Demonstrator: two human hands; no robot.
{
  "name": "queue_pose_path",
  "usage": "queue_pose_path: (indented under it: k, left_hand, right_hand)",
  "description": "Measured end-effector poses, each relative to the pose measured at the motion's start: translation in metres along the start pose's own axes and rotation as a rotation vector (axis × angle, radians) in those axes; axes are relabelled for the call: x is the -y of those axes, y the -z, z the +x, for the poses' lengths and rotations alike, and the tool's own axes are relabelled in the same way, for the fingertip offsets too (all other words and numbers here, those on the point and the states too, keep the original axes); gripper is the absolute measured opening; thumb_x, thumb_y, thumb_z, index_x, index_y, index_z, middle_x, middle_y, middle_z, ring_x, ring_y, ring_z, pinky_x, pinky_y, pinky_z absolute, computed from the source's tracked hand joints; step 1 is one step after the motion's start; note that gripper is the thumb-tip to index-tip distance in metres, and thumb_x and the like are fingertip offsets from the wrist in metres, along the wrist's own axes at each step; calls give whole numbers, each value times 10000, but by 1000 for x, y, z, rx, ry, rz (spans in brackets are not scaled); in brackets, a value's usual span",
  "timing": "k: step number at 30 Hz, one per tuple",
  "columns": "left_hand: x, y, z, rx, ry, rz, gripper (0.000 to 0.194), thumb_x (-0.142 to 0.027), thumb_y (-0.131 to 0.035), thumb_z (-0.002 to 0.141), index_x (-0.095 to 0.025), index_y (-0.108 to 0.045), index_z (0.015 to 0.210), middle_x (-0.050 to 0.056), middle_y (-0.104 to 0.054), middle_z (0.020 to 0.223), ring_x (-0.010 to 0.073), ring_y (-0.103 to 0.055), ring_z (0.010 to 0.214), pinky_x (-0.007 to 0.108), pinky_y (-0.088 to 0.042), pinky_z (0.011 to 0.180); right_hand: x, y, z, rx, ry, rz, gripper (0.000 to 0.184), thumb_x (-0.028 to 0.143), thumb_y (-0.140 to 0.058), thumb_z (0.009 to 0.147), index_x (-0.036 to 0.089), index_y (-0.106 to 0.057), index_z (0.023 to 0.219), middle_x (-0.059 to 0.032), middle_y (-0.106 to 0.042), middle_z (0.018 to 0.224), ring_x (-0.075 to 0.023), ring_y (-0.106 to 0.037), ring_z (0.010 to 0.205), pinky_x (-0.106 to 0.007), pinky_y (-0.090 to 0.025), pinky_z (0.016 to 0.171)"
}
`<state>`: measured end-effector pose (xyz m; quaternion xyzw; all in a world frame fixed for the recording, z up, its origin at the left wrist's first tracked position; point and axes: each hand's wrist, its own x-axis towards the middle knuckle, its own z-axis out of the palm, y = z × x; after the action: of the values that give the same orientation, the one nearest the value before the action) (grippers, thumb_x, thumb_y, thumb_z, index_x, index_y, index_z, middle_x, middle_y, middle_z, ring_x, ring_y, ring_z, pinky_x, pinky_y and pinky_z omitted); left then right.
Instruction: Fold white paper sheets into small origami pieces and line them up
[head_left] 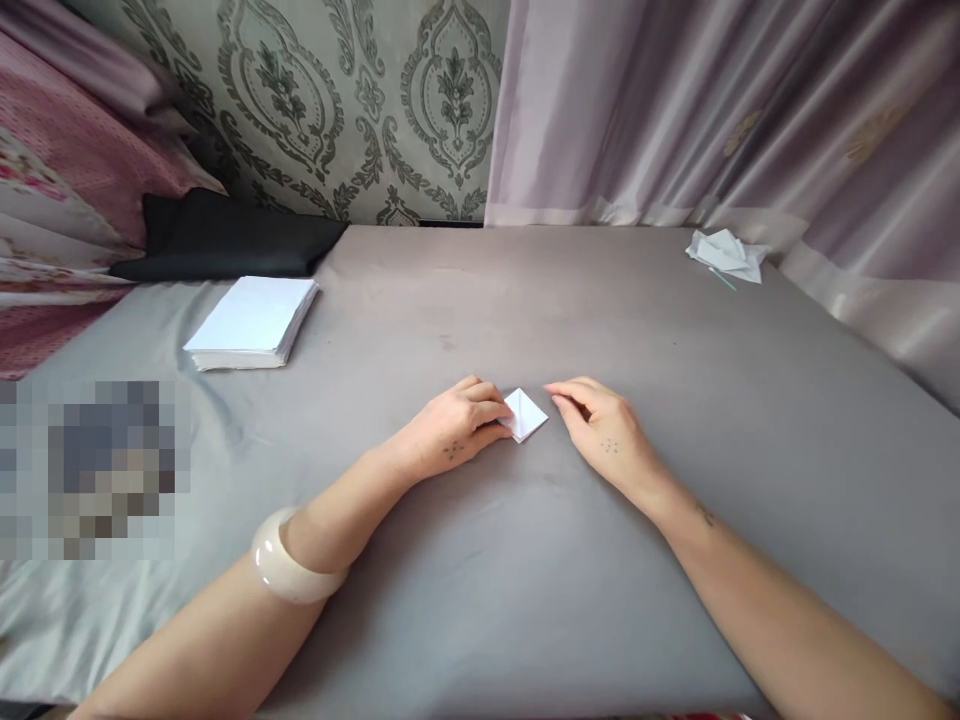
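A small folded paper square [528,416], white and turned corner-up like a diamond, lies on the grey cloth-covered table. My left hand [466,425] grips its left corner between thumb and fingers. Just right of the paper, a small gap away, is my right hand [596,425]. Its thumb and forefinger are pinched together, and whether anything tiny is between them I cannot make out. A pale bangle [289,565] sits on my left forearm.
A thick stack of white paper [255,315] stands at the back left, before a black cloth [240,235]. Several folded white papers [726,254] and a thin light-blue stick [722,279] lie at the back right. Curtains [645,110] hang behind the table.
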<state>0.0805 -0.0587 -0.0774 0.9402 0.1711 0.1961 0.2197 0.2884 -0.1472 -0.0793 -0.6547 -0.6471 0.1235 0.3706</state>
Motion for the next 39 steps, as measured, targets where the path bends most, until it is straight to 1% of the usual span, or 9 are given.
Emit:
queue_pose_path:
  k: [2,4,10,14,19,24,27,32,39]
  left_hand:
    - [-4,-4,0,-21,18,23,216,-306,-514,926,-179,-672,998,82,-641,981,190,-542,913,307,-489,801]
    - [-8,-7,1,-40,37,49,219,-306,-507,929,-171,-676,967,84,-636,958,191,-540,893,314,-494,789]
    - [-6,-9,2,-60,49,16,192,-301,-530,920,-187,-679,961,67,-628,934,178,-542,878,304,-499,785]
    - [-5,-8,1,-65,40,29,197,-293,-508,933,-193,-674,971,58,-635,942,167,-547,884,284,-496,798]
    - [-15,-7,-1,-53,-28,327,295,-281,-386,976,-160,-648,912,64,-626,866,166,-549,792,285,-488,706]
    - [-21,-8,-1,-35,-69,565,317,-202,-361,965,-146,-610,777,52,-594,746,163,-525,667,286,-443,591]
    - [-21,-9,-1,-47,20,496,299,-262,-394,961,-151,-618,799,62,-613,801,173,-551,723,292,-460,635]
    - [-24,-10,-1,-108,253,229,239,-283,-448,949,-200,-650,853,34,-637,883,166,-578,819,267,-466,664]
    - [-29,-14,0,-168,546,-23,191,-305,-521,903,-212,-672,832,48,-604,903,193,-559,848,317,-484,723]
  right_hand:
    - [2,2,0,-85,9,31,227,205,-471,917,224,-676,1013,-34,-690,999,-163,-644,903,-295,-504,814]
    - [5,2,-2,-99,41,66,225,204,-470,921,226,-664,1031,-33,-693,1017,-164,-644,923,-298,-507,827]
    - [10,-3,-5,165,232,39,378,49,-406,861,229,-638,1099,-37,-676,1079,-190,-606,981,-346,-512,854]
    - [10,0,-5,200,221,24,409,48,-454,808,226,-612,1142,-60,-633,1134,-209,-582,1021,-357,-517,857]
    - [9,1,-5,202,262,-15,348,73,-508,803,209,-609,1107,-70,-610,1144,-218,-554,1042,-371,-500,898]
    - [4,-1,-3,185,329,-76,225,114,-473,891,192,-628,1034,-72,-638,1068,-204,-554,985,-366,-500,879]
    - [3,-2,-2,191,359,-122,227,135,-427,933,182,-642,988,-78,-647,1036,-201,-551,938,-365,-512,835]
    - [6,-3,-6,183,344,-147,252,107,-411,933,183,-652,941,-75,-645,1023,-204,-553,938,-349,-509,812]
    - [8,-4,-2,110,86,-25,185,200,-506,918,206,-671,834,-45,-641,1017,-180,-594,933,-313,-491,836]
